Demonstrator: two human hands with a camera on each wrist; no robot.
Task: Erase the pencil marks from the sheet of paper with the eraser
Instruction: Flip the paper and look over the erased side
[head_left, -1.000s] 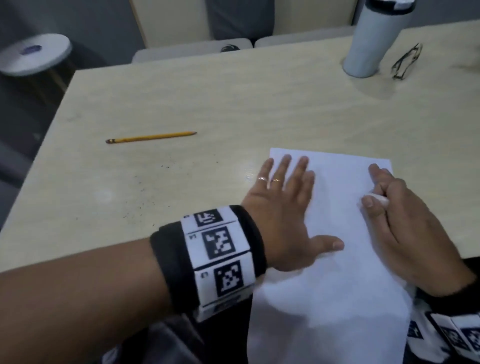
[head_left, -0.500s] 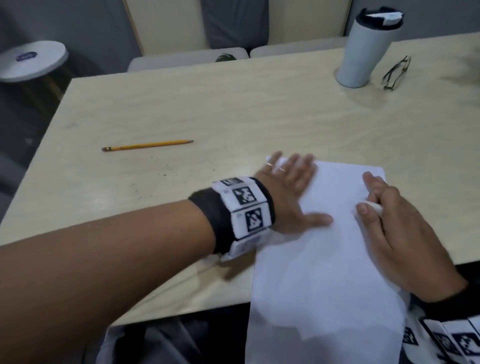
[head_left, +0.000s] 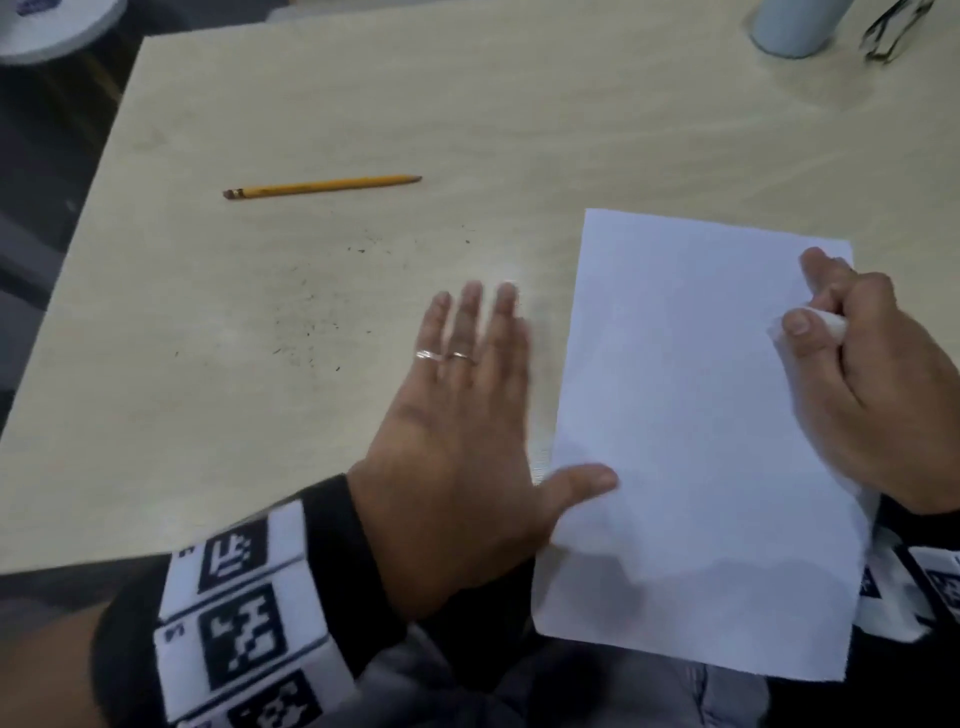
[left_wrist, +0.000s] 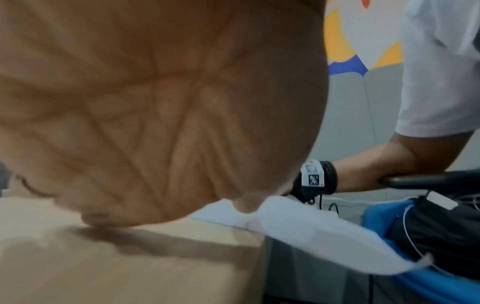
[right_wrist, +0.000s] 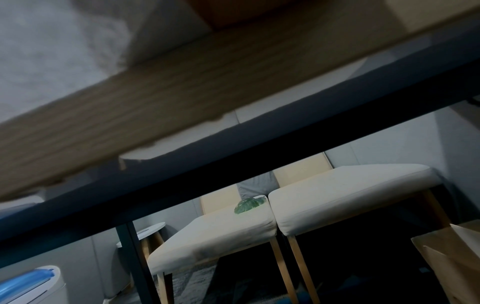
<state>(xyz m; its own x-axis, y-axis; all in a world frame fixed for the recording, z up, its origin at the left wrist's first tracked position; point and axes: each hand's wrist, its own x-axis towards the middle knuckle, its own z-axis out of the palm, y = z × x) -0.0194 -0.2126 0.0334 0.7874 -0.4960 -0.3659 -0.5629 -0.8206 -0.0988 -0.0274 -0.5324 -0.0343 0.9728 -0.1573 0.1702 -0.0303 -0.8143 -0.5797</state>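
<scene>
A white sheet of paper (head_left: 696, 426) lies at the table's near edge, its lower end hanging over my lap; I make out no pencil marks on it. My left hand (head_left: 467, 395) lies flat on the table just left of the sheet, fingers straight, with only the thumb touching the paper's left edge. My right hand (head_left: 862, 374) rests on the sheet's right edge and grips a white eraser (head_left: 826, 327) between thumb and curled fingers. In the left wrist view the palm (left_wrist: 155, 92) fills the picture, with the paper (left_wrist: 311, 232) drooping past the table edge.
A yellow pencil (head_left: 322, 186) lies on the wooden table (head_left: 519, 114) to the far left, with dark eraser crumbs (head_left: 311, 312) scattered below it. A pale tumbler (head_left: 795, 26) and folded glasses (head_left: 888, 31) stand at the far right. The right wrist view shows chairs (right_wrist: 311, 195) under the table.
My left hand has swept leftward off the sheet onto the bare table, leaving only the thumb on the paper. The right hand keeps hold of the eraser at the sheet's right edge.
</scene>
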